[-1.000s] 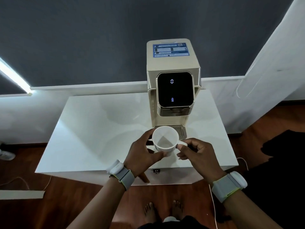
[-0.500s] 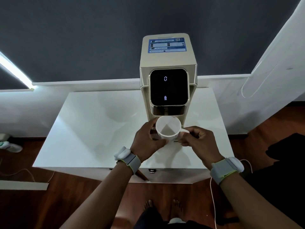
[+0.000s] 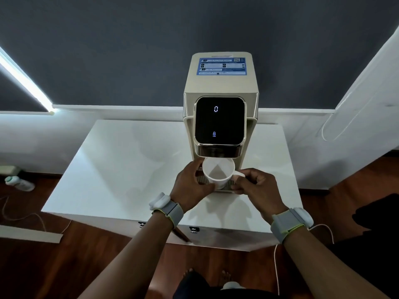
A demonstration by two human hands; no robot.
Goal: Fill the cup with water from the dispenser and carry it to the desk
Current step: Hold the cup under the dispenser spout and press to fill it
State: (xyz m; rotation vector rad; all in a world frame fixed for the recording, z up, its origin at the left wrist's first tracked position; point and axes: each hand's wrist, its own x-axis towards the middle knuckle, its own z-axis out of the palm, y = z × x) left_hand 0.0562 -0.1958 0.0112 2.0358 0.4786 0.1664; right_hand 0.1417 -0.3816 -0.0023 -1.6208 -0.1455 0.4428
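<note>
Cup under the spout, both hands on it.
Left hand [image 3: 190, 186] wraps the white cup [image 3: 218, 173]; right hand [image 3: 257, 188] pinches its handle, above the dispenser [image 3: 220, 87] drip tray, empty, on the white table [image 3: 112, 169].

The dispenser [image 3: 220, 100] screen [image 3: 219, 120] shows "0"; blue label [image 3: 222, 66] seemingly unreadable.

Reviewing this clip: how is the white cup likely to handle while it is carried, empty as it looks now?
The white cup looks rigid, probably ceramic or hard plastic, so it should not flex. It appears empty, so likely light. Its smooth glossy wall may be slippery, but the left hand cups its side and the right hand pinches the handle, which should steady it.
</note>
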